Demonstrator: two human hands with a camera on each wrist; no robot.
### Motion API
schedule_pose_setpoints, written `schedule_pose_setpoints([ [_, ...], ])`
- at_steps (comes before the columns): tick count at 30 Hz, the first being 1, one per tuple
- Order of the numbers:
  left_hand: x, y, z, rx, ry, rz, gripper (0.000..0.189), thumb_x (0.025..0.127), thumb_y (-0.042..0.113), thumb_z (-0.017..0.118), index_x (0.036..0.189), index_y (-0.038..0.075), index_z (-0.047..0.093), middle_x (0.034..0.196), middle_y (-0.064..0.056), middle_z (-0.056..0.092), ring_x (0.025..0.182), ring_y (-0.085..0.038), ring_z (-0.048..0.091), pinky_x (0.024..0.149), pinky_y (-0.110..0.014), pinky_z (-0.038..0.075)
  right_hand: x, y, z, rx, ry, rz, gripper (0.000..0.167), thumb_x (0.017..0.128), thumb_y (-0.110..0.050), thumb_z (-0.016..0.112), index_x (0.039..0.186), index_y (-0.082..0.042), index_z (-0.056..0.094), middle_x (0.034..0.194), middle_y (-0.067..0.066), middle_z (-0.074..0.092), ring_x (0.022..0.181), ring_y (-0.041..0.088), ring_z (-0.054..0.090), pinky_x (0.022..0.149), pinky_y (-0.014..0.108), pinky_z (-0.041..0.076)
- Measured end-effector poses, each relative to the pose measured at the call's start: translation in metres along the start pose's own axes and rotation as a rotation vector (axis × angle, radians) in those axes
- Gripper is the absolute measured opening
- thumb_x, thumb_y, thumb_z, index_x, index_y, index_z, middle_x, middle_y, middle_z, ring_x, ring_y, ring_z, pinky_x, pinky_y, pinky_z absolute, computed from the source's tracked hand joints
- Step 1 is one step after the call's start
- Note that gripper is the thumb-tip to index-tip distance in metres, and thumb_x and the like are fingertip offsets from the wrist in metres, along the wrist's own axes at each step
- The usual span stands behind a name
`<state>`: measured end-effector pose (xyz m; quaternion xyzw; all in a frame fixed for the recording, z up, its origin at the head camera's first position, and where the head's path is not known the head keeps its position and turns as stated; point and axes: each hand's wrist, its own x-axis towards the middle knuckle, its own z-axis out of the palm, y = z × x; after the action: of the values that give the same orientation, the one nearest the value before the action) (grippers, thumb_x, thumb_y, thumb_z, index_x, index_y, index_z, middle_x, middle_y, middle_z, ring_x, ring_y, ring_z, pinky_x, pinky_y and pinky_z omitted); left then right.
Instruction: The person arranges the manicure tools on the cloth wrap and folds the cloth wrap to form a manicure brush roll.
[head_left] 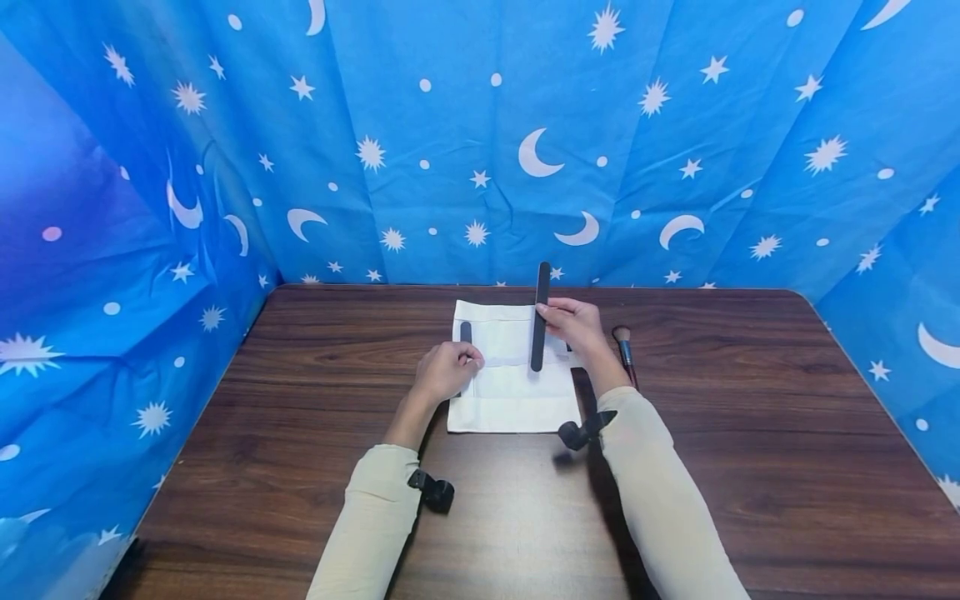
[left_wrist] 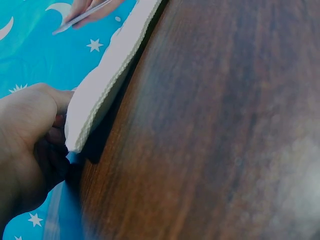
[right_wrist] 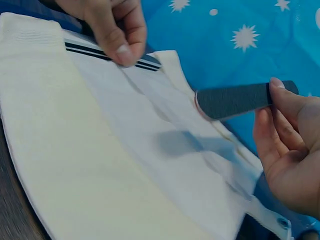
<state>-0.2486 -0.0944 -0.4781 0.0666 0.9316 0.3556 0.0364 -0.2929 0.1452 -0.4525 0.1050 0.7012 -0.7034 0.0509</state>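
Observation:
A white cloth roll-up pouch [head_left: 517, 408] with stitched pockets is spread on the table. My right hand [head_left: 576, 323] pinches a dark grey nail file [head_left: 540, 321] between thumb and fingers, raised over the pouch's right half. In the right wrist view the nail file [right_wrist: 230, 101] casts a shadow on the cloth. My left hand [head_left: 447, 369] pinches the pouch at its left side, fingertips at a pocket's edge. Beside those fingers, another dark file [head_left: 466, 332] sits in the leftmost pocket. The left wrist view shows the pouch's edge [left_wrist: 107, 82] lifted off the wood.
Right of the pouch, a makeup brush [head_left: 624, 343] lies on the brown wooden table [head_left: 750, 433], partly behind my right forearm. A tab with a snap [right_wrist: 283, 223] sticks out from the pouch's right side. Behind the table hangs a blue curtain [head_left: 450, 183] with stars and moons.

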Motion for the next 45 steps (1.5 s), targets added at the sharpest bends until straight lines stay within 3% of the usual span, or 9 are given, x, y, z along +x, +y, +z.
schedule_pose_setpoints([
  [6, 0.000, -0.001, 0.000, -0.010, -0.017, -0.007, 0.011, 0.099, 0.025, 0.066, 0.098, 0.020, 0.075, 0.062, 0.007, 0.046, 0.063, -0.015, 0.045, 0.070, -0.032, 0.034, 0.004, 0.004, 0.013, 0.057, -0.058, 0.062, 0.047, 0.098, -0.011, 0.065, 0.142, 0.002, 0.054, 0.107, -0.001, 0.064, 0.080, -0.002, 0.066, 0.078, 0.015, 0.056],
  [14, 0.000, 0.000, 0.000, 0.015, 0.000, 0.011, 0.010, 0.098, 0.024, 0.067, 0.097, 0.020, 0.076, 0.061, 0.007, 0.044, 0.063, -0.014, 0.044, 0.071, -0.032, 0.033, 0.013, 0.012, 0.027, 0.229, 0.009, 0.046, 0.034, 0.095, 0.001, 0.065, 0.128, 0.009, 0.058, 0.078, -0.010, 0.067, 0.067, 0.001, 0.067, 0.069, 0.015, 0.057],
  [19, 0.000, 0.000, 0.001, 0.019, -0.002, 0.017, 0.010, 0.098, 0.023, 0.066, 0.096, 0.020, 0.075, 0.060, 0.007, 0.044, 0.063, -0.014, 0.043, 0.071, -0.032, 0.033, 0.015, 0.015, 0.033, 0.236, 0.035, 0.038, 0.027, 0.096, -0.002, 0.066, 0.121, 0.004, 0.060, 0.071, -0.013, 0.069, 0.063, 0.001, 0.068, 0.063, 0.015, 0.056],
  [26, 0.000, 0.000, 0.002, 0.017, -0.005, 0.012, 0.010, 0.098, 0.023, 0.066, 0.096, 0.020, 0.075, 0.061, 0.006, 0.044, 0.062, -0.015, 0.043, 0.069, -0.032, 0.033, 0.015, 0.015, 0.036, 0.165, 0.018, 0.026, 0.028, 0.095, -0.003, 0.067, 0.120, 0.005, 0.060, 0.069, -0.012, 0.069, 0.060, 0.001, 0.067, 0.061, 0.015, 0.055],
  [37, 0.002, -0.002, 0.002, 0.002, 0.001, 0.001, 0.010, 0.099, 0.024, 0.065, 0.096, 0.021, 0.074, 0.062, 0.005, 0.048, 0.060, -0.014, 0.044, 0.065, -0.032, 0.032, 0.019, 0.013, 0.040, -0.120, -0.139, 0.055, 0.030, 0.095, -0.005, 0.068, 0.121, 0.010, 0.062, 0.066, -0.012, 0.066, 0.059, -0.001, 0.066, 0.058, 0.014, 0.052],
  [42, 0.001, -0.002, 0.001, 0.011, 0.001, 0.004, 0.011, 0.100, 0.026, 0.065, 0.095, 0.021, 0.073, 0.063, 0.006, 0.048, 0.060, -0.014, 0.044, 0.065, -0.032, 0.032, 0.018, 0.011, 0.040, -0.200, -0.225, 0.072, 0.029, 0.095, -0.004, 0.068, 0.119, 0.010, 0.062, 0.068, -0.012, 0.066, 0.060, -0.001, 0.066, 0.062, 0.014, 0.054],
  [45, 0.001, -0.001, 0.001, 0.005, -0.006, 0.008, 0.011, 0.100, 0.026, 0.065, 0.096, 0.020, 0.073, 0.063, 0.006, 0.047, 0.060, -0.014, 0.043, 0.065, -0.031, 0.032, 0.017, 0.010, 0.039, -0.285, -0.273, 0.062, 0.025, 0.094, -0.007, 0.069, 0.114, 0.007, 0.064, 0.062, -0.013, 0.063, 0.057, -0.001, 0.060, 0.057, 0.014, 0.049],
])
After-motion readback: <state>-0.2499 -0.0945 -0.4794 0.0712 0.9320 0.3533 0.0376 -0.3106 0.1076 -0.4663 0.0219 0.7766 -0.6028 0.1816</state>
